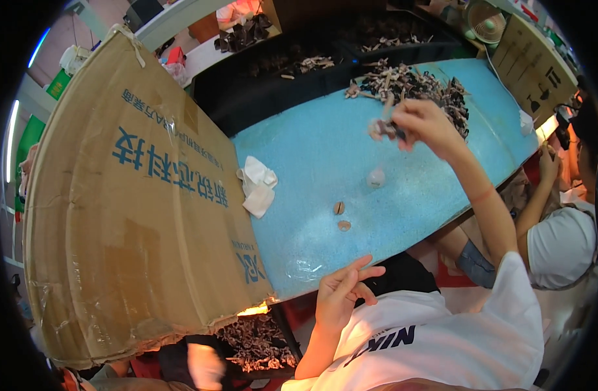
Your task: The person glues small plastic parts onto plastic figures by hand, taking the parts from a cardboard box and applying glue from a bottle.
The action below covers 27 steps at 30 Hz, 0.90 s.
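Note:
My right hand is raised over the blue table, just in front of a pile of small dark and tan pieces. Its fingers pinch a small clump of those pieces. Below it on the table lies a small pale round thing. Nearer to me lie two small brown round pieces. My left hand hovers at the table's near edge with fingers spread and nothing in it.
A large cardboard box lies on its side at the left, with a white cloth beside it. Black trays holding more pieces stand at the back. Another person sits at the right. A bin of pieces sits below the table.

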Available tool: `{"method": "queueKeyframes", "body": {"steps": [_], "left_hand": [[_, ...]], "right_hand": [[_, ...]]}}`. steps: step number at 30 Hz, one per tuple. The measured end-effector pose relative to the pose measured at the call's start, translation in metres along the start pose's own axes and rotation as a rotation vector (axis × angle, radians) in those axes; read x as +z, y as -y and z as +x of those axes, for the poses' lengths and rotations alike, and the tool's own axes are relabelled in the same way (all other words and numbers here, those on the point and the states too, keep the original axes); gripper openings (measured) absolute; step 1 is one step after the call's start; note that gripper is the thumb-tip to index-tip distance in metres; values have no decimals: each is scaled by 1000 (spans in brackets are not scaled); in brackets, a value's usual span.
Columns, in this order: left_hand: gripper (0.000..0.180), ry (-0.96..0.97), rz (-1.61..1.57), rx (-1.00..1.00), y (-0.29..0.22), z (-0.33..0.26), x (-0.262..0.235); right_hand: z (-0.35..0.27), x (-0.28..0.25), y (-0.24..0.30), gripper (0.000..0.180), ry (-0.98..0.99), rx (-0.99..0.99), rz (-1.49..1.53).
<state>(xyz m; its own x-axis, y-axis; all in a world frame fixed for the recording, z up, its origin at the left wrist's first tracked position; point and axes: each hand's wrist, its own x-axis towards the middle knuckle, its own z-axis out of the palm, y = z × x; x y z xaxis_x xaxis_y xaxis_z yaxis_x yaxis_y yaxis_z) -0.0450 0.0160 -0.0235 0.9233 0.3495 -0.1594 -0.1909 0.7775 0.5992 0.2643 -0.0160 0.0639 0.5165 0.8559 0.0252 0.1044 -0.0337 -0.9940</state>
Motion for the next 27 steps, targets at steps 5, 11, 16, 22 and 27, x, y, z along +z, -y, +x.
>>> {"method": "queueKeyframes", "body": {"steps": [5, 11, 16, 22, 27], "left_hand": [[33, -13, 15, -19, 5, 2, 8], [31, -68, 51, 2, 8, 3, 12], [31, -49, 42, -20, 13, 1, 8], [30, -65, 62, -18, 15, 2, 9], [27, -112, 52, 60, 19, -2, 10]], "right_hand": [[124, -17, -8, 29, -81, -116, 0], [172, -4, -8, 53, -298, -408, -551], [113, -32, -25, 31, -201, -300, -564], [56, -68, -53, 18, -232, 25, -493], [10, -81, -92, 11, -304, -160, -977]]}}
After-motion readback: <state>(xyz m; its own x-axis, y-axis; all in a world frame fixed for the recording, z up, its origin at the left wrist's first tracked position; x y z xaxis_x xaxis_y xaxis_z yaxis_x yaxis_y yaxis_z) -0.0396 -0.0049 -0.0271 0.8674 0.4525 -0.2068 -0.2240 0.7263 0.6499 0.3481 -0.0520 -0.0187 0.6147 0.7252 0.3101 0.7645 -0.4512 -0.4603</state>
